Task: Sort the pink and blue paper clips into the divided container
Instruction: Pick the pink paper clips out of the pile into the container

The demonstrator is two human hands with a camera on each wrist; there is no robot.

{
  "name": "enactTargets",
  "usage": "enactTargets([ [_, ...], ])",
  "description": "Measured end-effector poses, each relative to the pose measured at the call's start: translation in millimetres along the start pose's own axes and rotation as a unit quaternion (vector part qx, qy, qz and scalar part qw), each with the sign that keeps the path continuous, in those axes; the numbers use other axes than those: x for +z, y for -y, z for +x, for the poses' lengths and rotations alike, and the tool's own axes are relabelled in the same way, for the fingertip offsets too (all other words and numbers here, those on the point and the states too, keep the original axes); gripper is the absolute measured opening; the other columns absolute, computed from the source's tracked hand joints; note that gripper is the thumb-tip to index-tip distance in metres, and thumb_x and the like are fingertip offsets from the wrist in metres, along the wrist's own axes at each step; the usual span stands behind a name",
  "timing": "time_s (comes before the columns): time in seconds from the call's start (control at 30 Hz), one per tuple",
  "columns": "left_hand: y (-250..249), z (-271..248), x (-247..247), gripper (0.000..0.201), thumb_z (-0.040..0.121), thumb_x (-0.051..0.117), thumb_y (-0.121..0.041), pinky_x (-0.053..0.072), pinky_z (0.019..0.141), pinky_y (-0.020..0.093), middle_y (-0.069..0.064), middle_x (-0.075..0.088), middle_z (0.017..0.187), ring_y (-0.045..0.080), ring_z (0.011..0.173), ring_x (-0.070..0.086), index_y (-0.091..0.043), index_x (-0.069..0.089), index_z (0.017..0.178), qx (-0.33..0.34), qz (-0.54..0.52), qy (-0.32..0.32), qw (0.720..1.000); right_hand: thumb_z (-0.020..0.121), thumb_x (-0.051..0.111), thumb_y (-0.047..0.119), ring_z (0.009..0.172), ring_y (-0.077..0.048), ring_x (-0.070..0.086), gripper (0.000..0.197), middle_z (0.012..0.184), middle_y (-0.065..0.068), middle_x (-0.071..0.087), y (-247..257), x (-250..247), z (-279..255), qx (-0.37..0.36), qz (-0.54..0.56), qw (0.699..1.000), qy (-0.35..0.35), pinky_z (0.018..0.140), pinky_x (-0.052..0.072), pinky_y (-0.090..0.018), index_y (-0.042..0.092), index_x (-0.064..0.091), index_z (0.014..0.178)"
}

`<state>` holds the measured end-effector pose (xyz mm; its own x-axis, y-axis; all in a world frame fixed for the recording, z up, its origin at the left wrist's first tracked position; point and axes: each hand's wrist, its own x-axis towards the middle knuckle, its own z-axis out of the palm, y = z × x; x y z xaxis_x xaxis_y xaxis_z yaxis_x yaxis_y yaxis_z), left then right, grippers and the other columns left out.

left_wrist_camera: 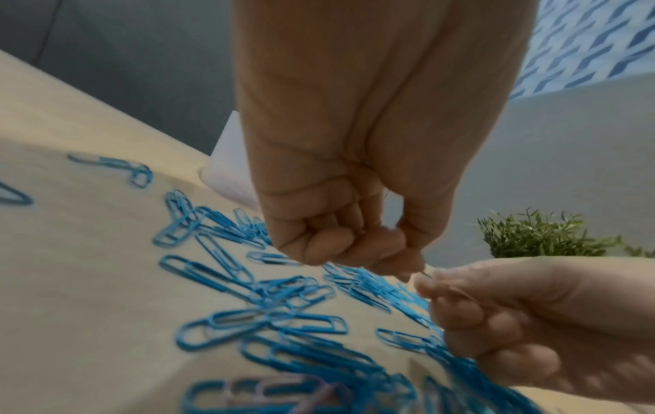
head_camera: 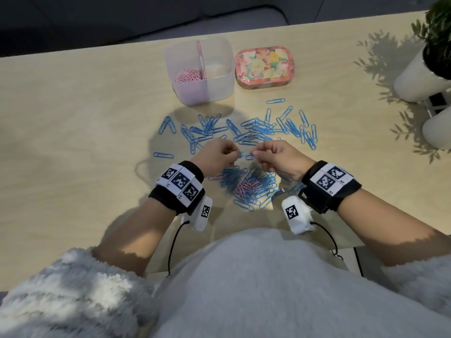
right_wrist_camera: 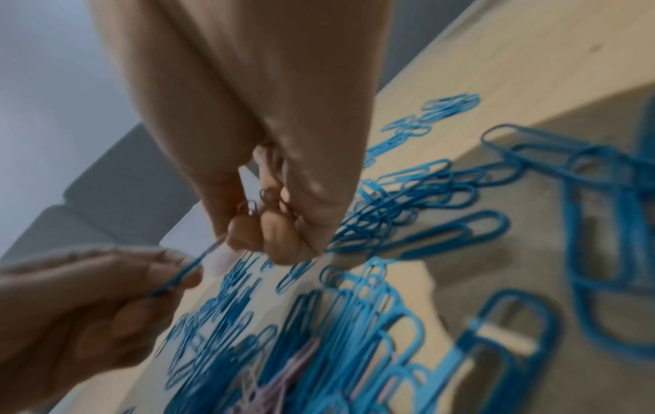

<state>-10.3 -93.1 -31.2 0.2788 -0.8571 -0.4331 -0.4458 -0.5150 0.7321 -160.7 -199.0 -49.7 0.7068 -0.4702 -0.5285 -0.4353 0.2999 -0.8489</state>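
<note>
A blue clip (head_camera: 244, 153) is pinched between the fingers of the left hand (head_camera: 216, 154) and right hand (head_camera: 280, 158), above the mixed pile (head_camera: 246, 187) on the counter (head_camera: 85, 123), nearer than the container (head_camera: 200, 69).

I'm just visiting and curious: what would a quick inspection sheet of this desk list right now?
Surface: light wooden table, partly in shadow.
Job's things: divided container, pink clips in its left half, right half looks bare; blue clips scattered beyond the hands; mixed pile of blue and pink clips under the hands.
Clutter: floral tin, lid on.
Hands: left hand and right hand pinch linked clips between them; at least one is blue.
Cables: black cords hang from the wrist cameras.
Surroundings: potted plants in white pots at right.
</note>
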Motion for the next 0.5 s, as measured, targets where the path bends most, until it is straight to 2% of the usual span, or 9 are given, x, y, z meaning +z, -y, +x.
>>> enactTargets([
  [0.07, 6.7, -4.1, -11.7, 0.018, 0.091, 0.051, -0.019, 0.041, 0.062, 0.026, 0.001, 0.060, 0.071, 0.005, 0.058, 0.052, -0.009, 0.065, 0.093, 0.004, 0.074, -0.043, 0.996, 0.093, 0.046, -0.001, 0.033, -0.001, 0.039, 0.014, 0.052, -0.003, 0.050, 2.4, -5.7, -1.7, 0.026, 0.011, 1.000, 0.002, 0.034, 0.029, -0.010, 0.001, 0.060, 0.090],
  [0.13, 16.7, -8.4, -22.8, 0.019, 0.091, 0.049, -0.018, 0.041, 0.070, 0.029, 0.006, 0.064, 0.088, 0.018, 0.075, 0.055, -0.010, 0.066, 0.097, 0.008, 0.152, -0.071, 0.986, 0.093, 0.043, -0.002, 0.034, -0.003, 0.042, 0.019, 0.046, 0.001, 0.053, 5.4, -11.9, -2.7, 0.060, 0.044, 0.997, -0.008, 0.033, 0.031, -0.012, 0.001, 0.060, 0.086],
  [0.2, 27.7, -11.6, -28.9, 0.021, 0.091, 0.051, -0.020, 0.040, 0.078, 0.033, 0.010, 0.062, 0.104, 0.025, 0.094, 0.055, -0.010, 0.067, 0.100, 0.014, 0.218, -0.086, 0.972, 0.091, 0.040, 0.001, 0.038, -0.008, 0.044, 0.021, 0.055, -0.004, 0.050, 6.9, -16.4, -1.9, 0.104, 0.093, 0.990, -0.010, 0.035, 0.033, -0.016, 0.005, 0.054, 0.077],
  [0.27, 33.2, -15.5, -28.3, 0.022, 0.091, 0.053, -0.022, 0.041, 0.087, 0.038, 0.010, 0.057, 0.115, 0.029, 0.110, 0.049, -0.012, 0.066, 0.105, 0.025, 0.253, -0.101, 0.962, 0.088, 0.034, 0.006, 0.039, -0.011, 0.040, 0.025, 0.058, -0.005, 0.044, 7.8, -17.9, -3.2, 0.148, 0.125, 0.981, 0.015, 0.038, 0.033, -0.016, 0.011, 0.047, 0.067],
  [0.33, 33.0, -21.4, -22.2, 0.019, 0.089, 0.055, -0.020, 0.043, 0.086, 0.039, 0.009, 0.056, 0.112, 0.028, 0.109, 0.048, -0.012, 0.065, 0.103, 0.058, 0.253, -0.113, 0.959, 0.087, 0.030, 0.012, 0.035, -0.012, 0.033, 0.028, 0.048, -0.001, 0.041, 7.6, -15.8, -4.9, 0.171, 0.140, 0.974, 0.052, 0.036, 0.029, -0.015, 0.014, 0.041, 0.062],
  [0.4, 33.4, -28.0, -15.3, 0.014, 0.087, 0.058, -0.021, 0.047, 0.081, 0.040, 0.008, 0.058, 0.101, 0.025, 0.098, 0.051, -0.013, 0.065, 0.096, 0.093, 0.249, -0.083, 0.961, 0.091, 0.037, 0.019, 0.030, -0.009, 0.024, 0.033, 0.039, 0.005, 0.033, 6.2, -8.4, -5.9, 0.157, 0.088, 0.983, 0.048, 0.033, 0.021, -0.013, 0.016, 0.038, 0.058],
  [0.47, 35.6, -34.6, -8.3, 0.014, 0.085, 0.062, -0.025, 0.047, 0.079, 0.040, 0.007, 0.058, 0.096, 0.021, 0.090, 0.051, -0.014, 0.065, 0.093, 0.094, 0.229, -0.037, 0.968, 0.091, 0.054, 0.024, 0.029, -0.005, 0.025, 0.036, 0.037, 0.010, 0.032, 3.8, 4.2, -6.0, 0.057, -0.082, 0.995, 0.011, 0.033, 0.021, -0.015, 0.017, 0.040, 0.058],
  [0.5, 37.2, -36.9, -5.3, 0.017, 0.084, 0.063, -0.028, 0.047, 0.079, 0.039, 0.007, 0.058, 0.096, 0.020, 0.089, 0.051, -0.014, 0.064, 0.094, 0.086, 0.216, -0.024, 0.972, 0.087, 0.061, 0.024, 0.031, -0.004, 0.030, 0.033, 0.040, 0.010, 0.036, 3.1, 11.0, -5.8, -0.005, -0.184, 0.983, -0.002, 0.036, 0.027, -0.017, 0.017, 0.044, 0.059],
])
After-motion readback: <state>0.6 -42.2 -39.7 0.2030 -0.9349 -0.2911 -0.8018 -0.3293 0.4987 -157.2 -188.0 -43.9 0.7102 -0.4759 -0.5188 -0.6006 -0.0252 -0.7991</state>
